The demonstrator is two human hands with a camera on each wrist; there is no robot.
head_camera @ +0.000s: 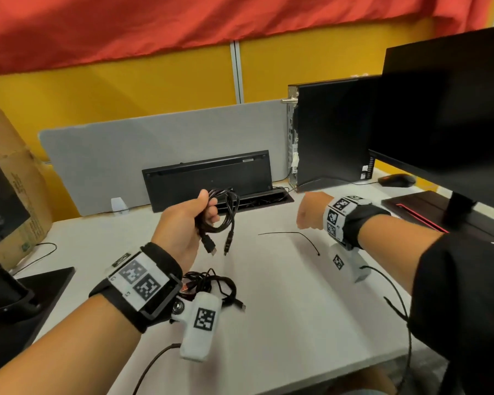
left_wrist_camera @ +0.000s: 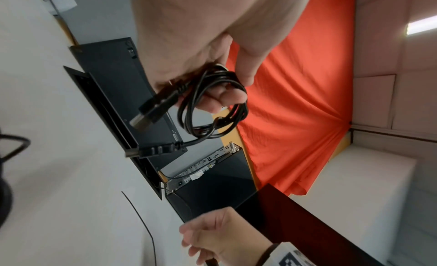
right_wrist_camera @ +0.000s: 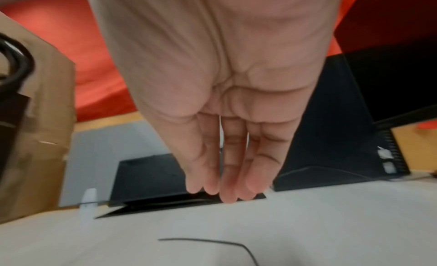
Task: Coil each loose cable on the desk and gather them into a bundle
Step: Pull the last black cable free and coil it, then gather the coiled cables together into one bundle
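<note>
My left hand grips a coiled black cable above the white desk; both plugs dangle below the loops. The left wrist view shows the same coiled cable wrapped over my left hand's fingers, one USB plug pointing down-left. My right hand hovers to the right with nothing in it; in the right wrist view its fingers hang straight over the desk. A thin black wire lies on the desk below it. Another tangled black cable pile sits beside my left wrist.
A black keyboard leans on the grey divider behind an open cable hatch. A black PC tower and monitor stand on the right, with a mouse. A cardboard box stands left.
</note>
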